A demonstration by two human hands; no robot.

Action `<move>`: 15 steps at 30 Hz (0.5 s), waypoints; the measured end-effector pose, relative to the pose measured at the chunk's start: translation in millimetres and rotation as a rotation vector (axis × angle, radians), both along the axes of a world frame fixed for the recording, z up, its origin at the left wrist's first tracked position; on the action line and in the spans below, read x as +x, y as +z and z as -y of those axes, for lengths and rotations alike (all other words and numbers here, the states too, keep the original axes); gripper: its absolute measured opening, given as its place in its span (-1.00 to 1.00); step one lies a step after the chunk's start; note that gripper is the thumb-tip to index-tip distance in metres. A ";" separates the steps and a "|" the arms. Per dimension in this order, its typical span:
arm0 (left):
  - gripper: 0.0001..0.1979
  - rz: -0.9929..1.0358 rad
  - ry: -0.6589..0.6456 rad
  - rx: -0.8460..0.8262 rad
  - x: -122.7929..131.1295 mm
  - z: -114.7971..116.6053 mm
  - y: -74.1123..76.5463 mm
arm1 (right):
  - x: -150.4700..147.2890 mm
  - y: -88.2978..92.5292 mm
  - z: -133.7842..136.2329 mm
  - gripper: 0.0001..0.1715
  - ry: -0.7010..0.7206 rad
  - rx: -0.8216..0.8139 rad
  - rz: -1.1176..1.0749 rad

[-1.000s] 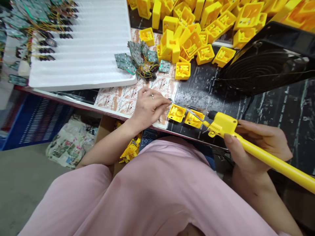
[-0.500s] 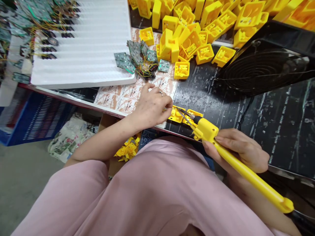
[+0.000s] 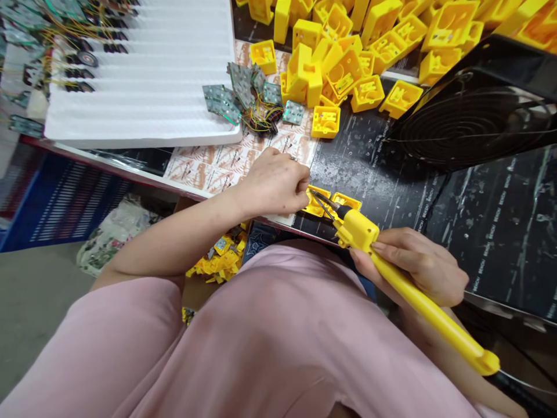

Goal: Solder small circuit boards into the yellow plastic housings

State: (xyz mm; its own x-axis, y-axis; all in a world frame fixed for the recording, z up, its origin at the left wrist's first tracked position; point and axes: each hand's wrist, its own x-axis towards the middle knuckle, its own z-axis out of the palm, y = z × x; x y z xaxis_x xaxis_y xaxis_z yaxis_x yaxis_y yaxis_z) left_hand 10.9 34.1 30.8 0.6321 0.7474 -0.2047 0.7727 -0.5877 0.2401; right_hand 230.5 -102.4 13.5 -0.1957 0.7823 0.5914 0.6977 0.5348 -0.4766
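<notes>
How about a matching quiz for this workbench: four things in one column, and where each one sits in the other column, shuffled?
Things
1. soldering iron
2. white foam sheet
3. black fan
4. circuit boards

Places
A. far left of the bench
B. gripped in the right hand
C. heaped beside the yellow housings
D. far right of the bench

Pairs: 1-B, 2-A, 3-D, 4-C
</notes>
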 end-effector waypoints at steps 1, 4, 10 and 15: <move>-0.79 -0.013 0.000 -0.016 0.7 -1.8 0.9 | 0.7 0.0 -2.2 -0.62 0.026 0.020 0.012; -0.81 -0.034 0.011 -0.040 1.9 -5.9 2.8 | 5.9 3.8 -6.3 -0.63 0.071 0.006 0.041; -0.86 0.000 -0.023 -0.042 1.2 -10.1 3.4 | 20.3 13.6 -2.7 -0.73 -0.003 -0.037 -0.071; -0.88 -0.018 -0.020 -0.054 2.2 -11.1 5.2 | 18.2 10.2 2.9 -0.76 -0.114 -0.123 -0.102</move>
